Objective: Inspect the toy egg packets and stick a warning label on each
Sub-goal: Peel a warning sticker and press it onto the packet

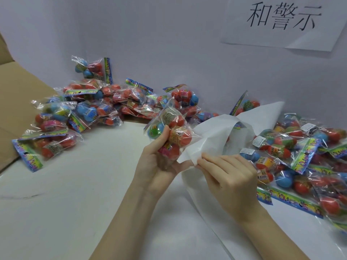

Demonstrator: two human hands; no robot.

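Observation:
My left hand grips a clear toy egg packet with red, green and blue eggs, held upright above the table. Just to its right, my right hand pinches the edge of a white label backing sheet that curls up and over toward the back. Whether a label is on my fingertips I cannot tell. A heap of packets lies at the back left. Another heap on the right carries small white labels.
A brown cardboard flap stands at the far left. The white tabletop stretches in front of me. A paper sign with printed characters hangs on the back wall at the upper right.

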